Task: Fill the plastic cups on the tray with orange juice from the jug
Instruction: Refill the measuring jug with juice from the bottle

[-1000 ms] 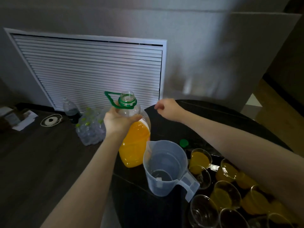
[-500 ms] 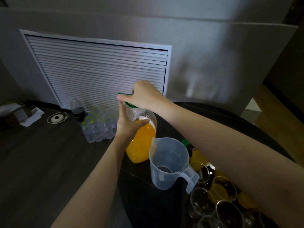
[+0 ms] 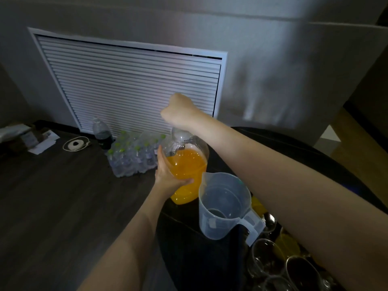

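Observation:
A large clear bottle of orange juice (image 3: 186, 164), about half full, is held over the black table's left edge. My left hand (image 3: 168, 175) grips its lower side from the left. My right hand (image 3: 180, 111) is curled into a fist over the bottle's top, hiding the neck and the green handle. Just right of the bottle stands a clear plastic jug (image 3: 224, 206), nearly empty, with its handle toward me. Clear plastic cups (image 3: 264, 257) crowd the bottom right; several look empty, and orange juice shows in a cup (image 3: 257, 204) behind the jug, partly hidden by my right forearm.
The black table (image 3: 199, 259) carries the jug and cups. On the dark wood floor to the left lie a shrink-wrapped pack of water bottles (image 3: 134, 158), a dark drink bottle (image 3: 101, 133), a coiled white cable (image 3: 75, 143) and papers (image 3: 42, 143). A white louvred vent (image 3: 130, 87) fills the wall behind.
My right hand moved from the table's far side onto the bottle's top. My left hand slid from the neck down to the bottle's lower side.

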